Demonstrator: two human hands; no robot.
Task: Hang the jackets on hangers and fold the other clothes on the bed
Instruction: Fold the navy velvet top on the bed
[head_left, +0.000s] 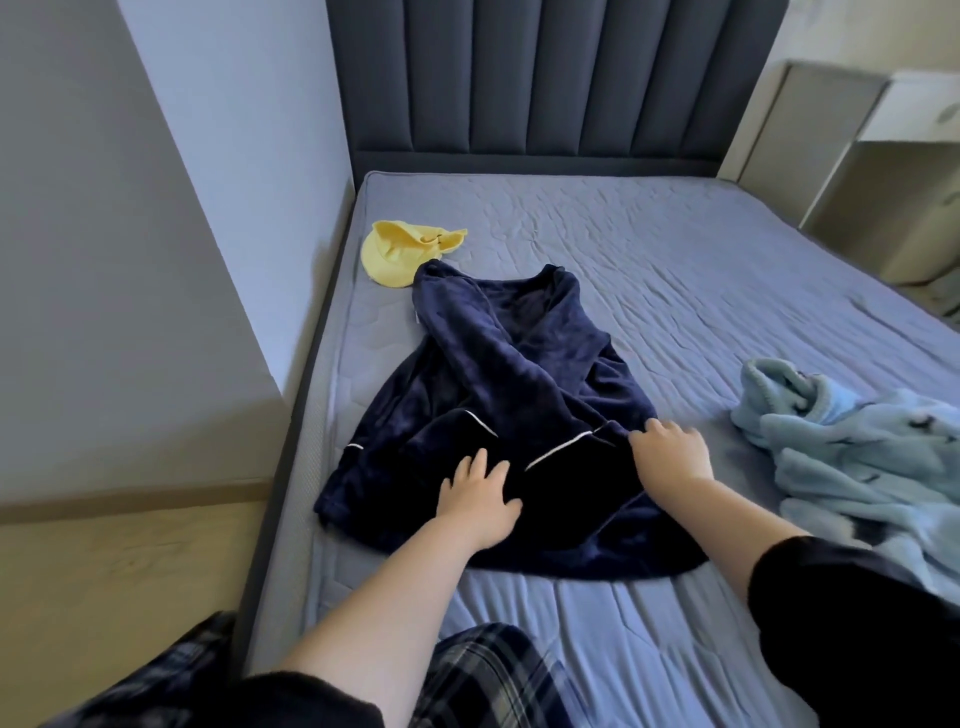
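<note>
A navy fleece top (498, 374) with white piping on its pockets lies spread on the blue-grey bed (701, 260), collar toward the headboard and one sleeve folded across the front. My left hand (480, 493) lies flat on its lower front with fingers spread. My right hand (672, 449) rests at the garment's right edge by a pocket, fingertips on the fabric. A crumpled light blue fleece garment (852, 457) lies at the right of the bed. A small yellow piece of clothing (397, 252) lies near the bed's left edge, just beyond the navy collar.
A dark padded headboard (550, 78) closes the far end. A grey wall (130, 234) and wooden floor (130, 561) run along the bed's left side. A white bedside unit (883, 156) stands at the far right. My plaid-trousered knee (493, 675) rests on the near edge.
</note>
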